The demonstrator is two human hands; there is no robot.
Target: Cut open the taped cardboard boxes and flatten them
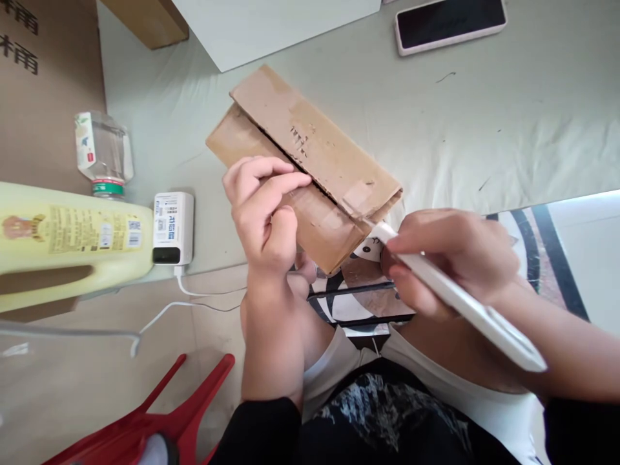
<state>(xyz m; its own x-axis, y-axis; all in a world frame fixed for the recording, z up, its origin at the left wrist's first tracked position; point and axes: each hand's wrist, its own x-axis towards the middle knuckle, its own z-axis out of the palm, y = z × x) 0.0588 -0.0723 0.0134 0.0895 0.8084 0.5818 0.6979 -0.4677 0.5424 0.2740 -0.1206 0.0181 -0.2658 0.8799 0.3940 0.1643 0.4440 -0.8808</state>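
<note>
A small brown cardboard box [320, 139] with a torn surface lies tilted in front of me, an open slit running along its flap. My left hand [266, 213] holds the box from its near left side, with curled fingertips pressed at the slit. In my right hand [450, 252] is a white utility knife [465, 303], gripped along its handle. The knife's front end meets the taped near right end of the box; the blade tip is hard to make out.
A white power bank [173, 226] with a cable, a clear bottle [104, 152] and a large yellow jug [72, 239] stand to the left. A phone [450, 24] lies at the top right. A red stool [165, 420] is at lower left.
</note>
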